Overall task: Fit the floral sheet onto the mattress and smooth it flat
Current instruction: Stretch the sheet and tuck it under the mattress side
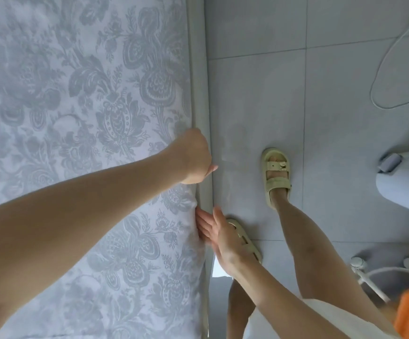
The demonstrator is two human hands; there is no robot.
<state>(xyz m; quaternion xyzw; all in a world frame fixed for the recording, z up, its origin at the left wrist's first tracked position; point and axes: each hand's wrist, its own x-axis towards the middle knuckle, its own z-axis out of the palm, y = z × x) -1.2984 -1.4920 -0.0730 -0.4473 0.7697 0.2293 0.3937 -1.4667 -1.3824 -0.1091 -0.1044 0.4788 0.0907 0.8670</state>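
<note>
Your left hand [193, 157] is clenched at the right-hand edge of the bed, its fist closed on the edge of the floral sheet [81, 99], with the thumb tip poking out toward the floor. The sheet covers the mattress top across the left of the view, its grey-blue flower pattern lying mostly flat. Your right hand [219, 237] is released, fingers [202, 222] extended and pressed flat against the side of the sheet just below the left fist, where the fabric bulges slightly. A pale bed frame rail [199, 69] runs alongside the sheet's edge. You stand on a grey tiled floor [333, 118] in pale yellow sandals [275, 174], near a white cable [384, 77].
</note>
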